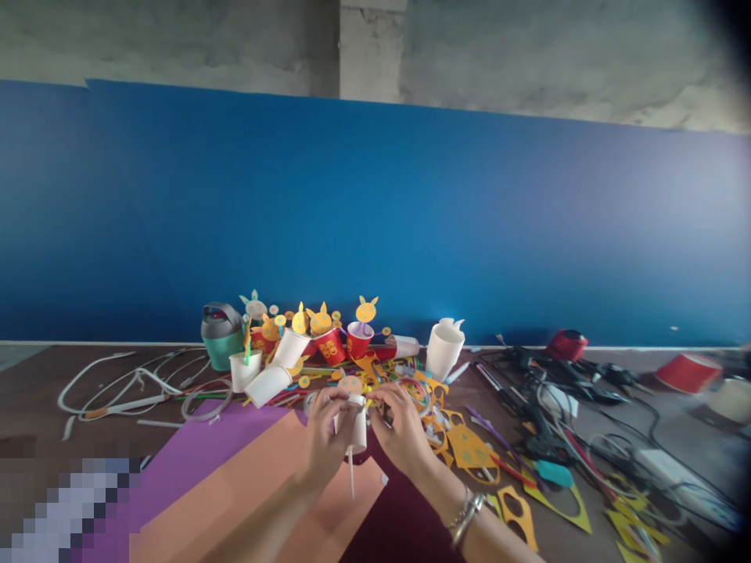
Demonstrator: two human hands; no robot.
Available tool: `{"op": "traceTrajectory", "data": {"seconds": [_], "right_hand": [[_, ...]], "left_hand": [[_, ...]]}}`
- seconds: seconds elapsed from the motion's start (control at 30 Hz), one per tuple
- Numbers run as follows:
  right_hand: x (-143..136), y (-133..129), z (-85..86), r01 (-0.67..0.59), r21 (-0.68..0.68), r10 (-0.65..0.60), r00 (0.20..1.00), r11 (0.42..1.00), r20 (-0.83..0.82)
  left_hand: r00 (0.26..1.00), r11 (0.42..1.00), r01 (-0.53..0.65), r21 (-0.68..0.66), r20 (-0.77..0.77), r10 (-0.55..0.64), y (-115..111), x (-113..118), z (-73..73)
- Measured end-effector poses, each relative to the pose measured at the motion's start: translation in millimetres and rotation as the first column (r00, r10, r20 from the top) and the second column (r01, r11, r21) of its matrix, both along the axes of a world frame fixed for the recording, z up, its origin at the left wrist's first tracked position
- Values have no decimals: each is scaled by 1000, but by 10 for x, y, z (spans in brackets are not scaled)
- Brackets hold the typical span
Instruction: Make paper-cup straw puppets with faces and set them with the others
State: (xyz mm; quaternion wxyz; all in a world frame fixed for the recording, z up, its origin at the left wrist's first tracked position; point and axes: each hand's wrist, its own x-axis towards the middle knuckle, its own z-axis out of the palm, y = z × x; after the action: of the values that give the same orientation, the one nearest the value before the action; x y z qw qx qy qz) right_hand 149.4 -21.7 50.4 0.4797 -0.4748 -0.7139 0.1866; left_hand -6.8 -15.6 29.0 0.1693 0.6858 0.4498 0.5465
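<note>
In the middle of the head view, a small white paper cup point(359, 432) with a thin stick point(352, 473) pointing down from it is between my hands. My left hand point(328, 430) has its fingers closed on the cup's left side. My right hand point(399, 422), at the cup's upper right, has its thumb and fingers pinched together; whatever is between them is too small to make out. Just above the cup shows an orange paper face point(350, 384) with small ears. Orange and purple paper sheets point(235, 477) lie beneath my forearms.
Behind stand cups with paper animal faces point(366, 311), a green flask point(221, 340) and stacked white cups point(444, 349). Cut yellow paper scraps point(469, 447) lie right of my hands. Black cables point(634, 418) and a power strip point(684, 485) are farther right; white cables point(138, 399) lie left.
</note>
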Motion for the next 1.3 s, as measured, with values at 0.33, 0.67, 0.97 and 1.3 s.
{"op": "traceTrajectory", "data": {"seconds": [0.33, 0.67, 0.97, 1.3], "right_hand": [[3, 62, 10, -124, -146, 106, 986, 982, -128], [-19, 28, 24, -129, -116, 114, 985, 985, -129], [-4, 48, -19, -111, -97, 101, 989, 989, -106], [-31, -34, -25, 67, 126, -76, 995, 990, 69]], "left_hand": [[996, 996, 92, -16, -5, -92, 11, -21, -7], [994, 991, 105, -78, 34, -103, -20, 22, 91], [989, 985, 139, -104, 67, -132, 17, 4, 60], [998, 998, -24, -65, 64, 28, 66, -15, -3]]}}
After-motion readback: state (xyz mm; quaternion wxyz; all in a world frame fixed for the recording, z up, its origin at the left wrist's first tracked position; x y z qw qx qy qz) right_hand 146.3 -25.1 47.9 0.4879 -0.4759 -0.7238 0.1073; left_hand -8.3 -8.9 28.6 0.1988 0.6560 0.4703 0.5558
